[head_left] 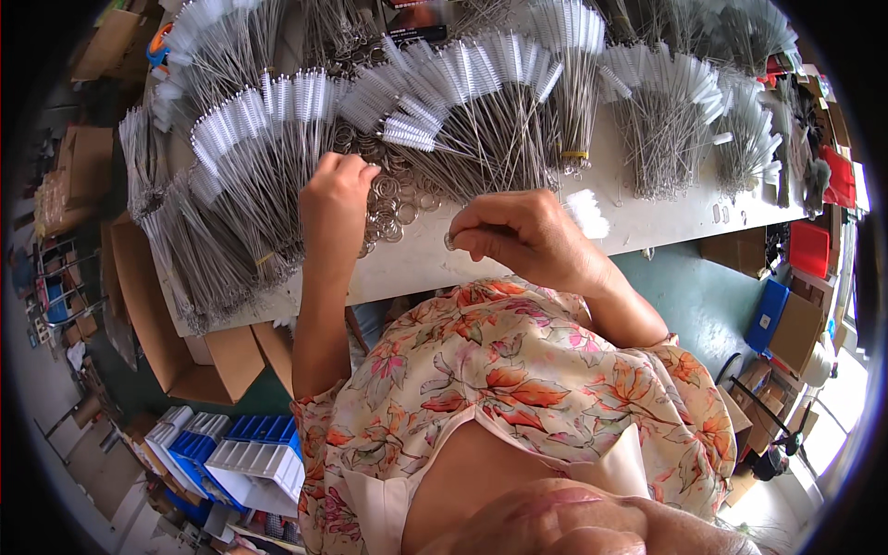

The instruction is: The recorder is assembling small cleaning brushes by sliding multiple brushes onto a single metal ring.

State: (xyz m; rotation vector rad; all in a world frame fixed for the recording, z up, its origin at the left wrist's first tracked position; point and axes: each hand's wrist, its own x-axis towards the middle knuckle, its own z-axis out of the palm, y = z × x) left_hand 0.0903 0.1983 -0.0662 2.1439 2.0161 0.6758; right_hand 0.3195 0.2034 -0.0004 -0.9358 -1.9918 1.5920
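Note:
Over the work table [425, 275], my right hand [532, 236] pinches a small metal ring [450, 241] between thumb and fingertips. My left hand [335, 199] reaches to the edge of a pile of metal split rings [396, 205], its fingers curled together; whatever they hold is hidden from view. Beyond both hands lie bundles of wire-handled tube brushes [504, 120] with white bristle heads pointing away from me. Another brush bundle [245, 176] fans out just left of my left hand.
More brushes [661, 120] spread along the table's right side. A white bristly tuft [586, 214] lies by my right wrist. An open cardboard box [208, 365] stands at the table's left front, with blue and white bins [250, 453] below. A red bin [809, 250] stands at the right.

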